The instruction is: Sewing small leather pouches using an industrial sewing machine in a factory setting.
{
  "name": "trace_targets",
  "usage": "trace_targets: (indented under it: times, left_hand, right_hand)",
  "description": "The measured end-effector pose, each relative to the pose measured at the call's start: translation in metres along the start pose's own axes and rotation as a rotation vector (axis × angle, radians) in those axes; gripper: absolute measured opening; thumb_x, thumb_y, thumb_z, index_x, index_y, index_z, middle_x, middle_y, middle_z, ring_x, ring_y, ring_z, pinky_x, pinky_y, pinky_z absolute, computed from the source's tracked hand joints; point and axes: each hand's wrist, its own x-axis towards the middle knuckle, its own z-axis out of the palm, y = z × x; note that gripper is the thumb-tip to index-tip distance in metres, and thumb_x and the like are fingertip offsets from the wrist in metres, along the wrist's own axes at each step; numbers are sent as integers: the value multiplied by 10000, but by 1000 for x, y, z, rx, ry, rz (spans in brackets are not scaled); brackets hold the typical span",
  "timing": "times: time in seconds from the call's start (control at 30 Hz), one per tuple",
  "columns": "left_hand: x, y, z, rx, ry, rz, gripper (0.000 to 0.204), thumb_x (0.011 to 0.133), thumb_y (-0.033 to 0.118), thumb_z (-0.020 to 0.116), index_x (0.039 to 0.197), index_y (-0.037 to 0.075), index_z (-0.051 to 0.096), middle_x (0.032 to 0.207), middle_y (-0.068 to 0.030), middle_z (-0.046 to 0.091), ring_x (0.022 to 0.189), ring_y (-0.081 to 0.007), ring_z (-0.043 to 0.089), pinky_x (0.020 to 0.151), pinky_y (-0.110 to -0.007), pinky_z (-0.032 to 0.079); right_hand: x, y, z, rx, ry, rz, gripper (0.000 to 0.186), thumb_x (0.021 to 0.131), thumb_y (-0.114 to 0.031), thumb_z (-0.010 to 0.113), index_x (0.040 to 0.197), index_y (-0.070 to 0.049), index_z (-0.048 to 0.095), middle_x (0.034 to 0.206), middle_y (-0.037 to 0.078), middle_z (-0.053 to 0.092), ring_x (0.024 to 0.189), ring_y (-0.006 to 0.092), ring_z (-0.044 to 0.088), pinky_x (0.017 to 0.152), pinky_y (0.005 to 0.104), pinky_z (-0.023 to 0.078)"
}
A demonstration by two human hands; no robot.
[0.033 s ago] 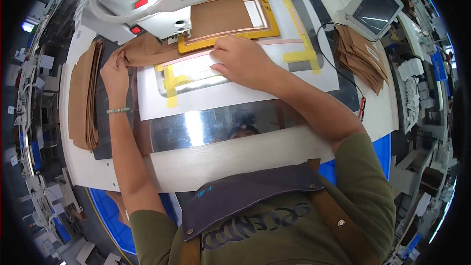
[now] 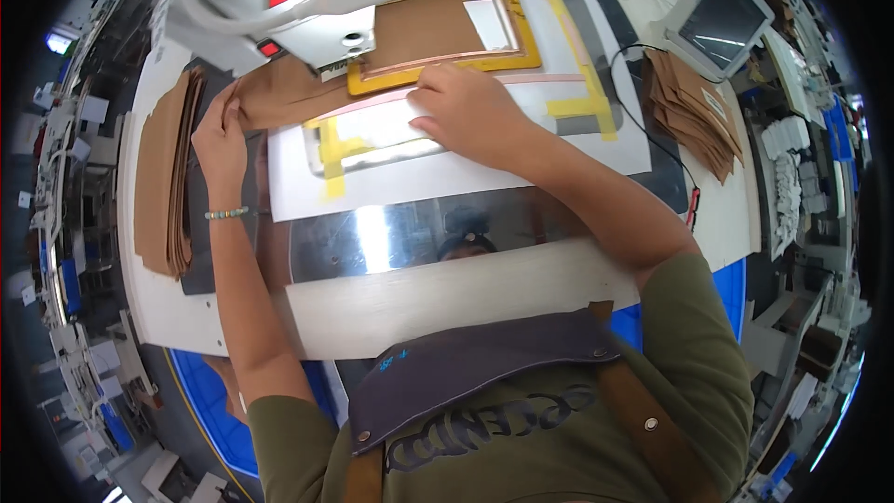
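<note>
My left hand (image 2: pixel 220 135) pinches the left end of a brown fabric piece (image 2: pixel 289 98), which runs right toward the sewing machine head (image 2: pixel 307 9). A yellow-edged clamp frame (image 2: pixel 447 70) lies beside the machine, with brown fabric (image 2: pixel 428 26) inside its opening. My right hand (image 2: pixel 470 116) is curled at the near edge of this frame, over a clear template (image 2: pixel 372 126) with yellow tape and pink strips. Its fingertips are partly hidden, so what they grip, if anything, cannot be made out.
Stacked brown fabric pieces (image 2: pixel 166 177) stand at the left, and another brown stack (image 2: pixel 694 112) lies at the right below a control screen (image 2: pixel 722 23). A black cable (image 2: pixel 643 112) crosses the right side. A shiny metal plate (image 2: pixel 419 233) lies nearer me.
The whole view has shifted slightly. Both hands keep their places against the fabric and the frame.
</note>
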Motion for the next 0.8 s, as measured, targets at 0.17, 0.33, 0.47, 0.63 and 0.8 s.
trace_targets:
  times: [0.17, 0.33, 0.47, 0.63, 0.8]
  left_hand:
    - [-62, 14, -101, -575, 302, 62, 432, 1084, -54, 559, 1513, -38, 606, 1518, -99, 653, 1377, -136, 597, 1122, -279, 500]
    - [-171, -28, -240, -552, 585, 52, 471, 1063, -122, 501, 1529, -76, 555, 1545, -178, 616, 1324, -199, 662, 1124, -306, 561]
    - [-290, -75, -298, -323, 865, -201, 489, 1059, -122, 474, 1541, -80, 540, 1572, -189, 580, 1392, -251, 614, 1157, -360, 529]
    - [-474, -148, -291, -290, 1030, -570, 543, 1025, -131, 417, 1548, -60, 548, 1565, -205, 587, 1400, -296, 613, 1178, -394, 506]
    - [-611, -207, -268, -336, 1058, -1077, 557, 975, -123, 447, 1495, -30, 626, 1460, -199, 679, 1298, -303, 690, 1106, -391, 559]
  right_hand:
    - [3, 12, 5, -66, 92, 12, 130, 933, -155, 755, 998, -56, 702, 1006, 131, 651, 985, 352, 669, 842, 469, 559]
    - [5, 0, 4, -9, 82, -24, 207, 976, -221, 756, 1078, -43, 725, 1050, 138, 687, 1024, 362, 677, 885, 459, 543]
    - [4, -6, -4, 121, -14, 76, 243, 978, -204, 756, 1122, -13, 716, 1078, 147, 685, 1052, 329, 683, 937, 414, 526]
    - [4, -15, 0, 195, -23, 130, 239, 982, -159, 741, 1148, 11, 710, 1075, 158, 680, 1039, 315, 677, 955, 376, 513]
    - [5, -18, 1, 244, 25, 169, 201, 975, -146, 752, 1089, 17, 720, 1050, 148, 719, 994, 286, 689, 945, 363, 512]
